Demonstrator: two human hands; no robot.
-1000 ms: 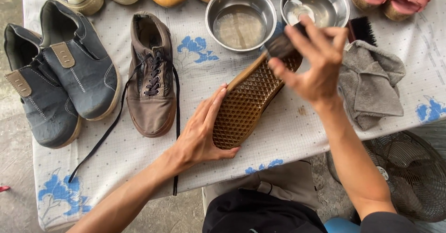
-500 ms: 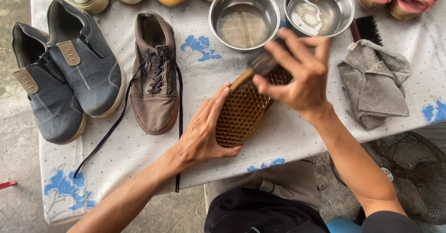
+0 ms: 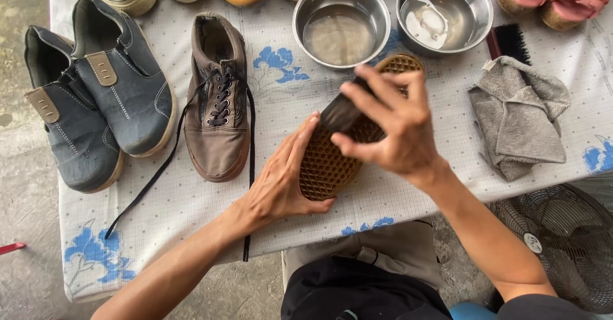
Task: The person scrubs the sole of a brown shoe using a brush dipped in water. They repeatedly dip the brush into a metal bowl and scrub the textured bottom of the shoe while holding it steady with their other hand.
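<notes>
An upturned shoe [image 3: 332,163] lies sole-up on the table, showing a brown waffle-pattern sole. My left hand [image 3: 281,179] presses against its left side and heel end, holding it steady. My right hand [image 3: 389,128] grips a dark brush [image 3: 341,112] over the middle of the sole. The matching brown lace-up shoe [image 3: 217,103] stands upright just left of my left hand, its black lace trailing toward the table's front edge.
Two steel bowls [image 3: 341,23] [image 3: 447,13] with water sit at the back. A grey cloth [image 3: 520,119] and a second black brush [image 3: 507,42] lie right. A pair of blue-grey shoes [image 3: 96,96] sits left, more shoes along the back. A fan [image 3: 562,250] stands below right.
My right hand has drawn the brush down the sole from the toe end toward its middle. My left hand has stayed on the shoe.
</notes>
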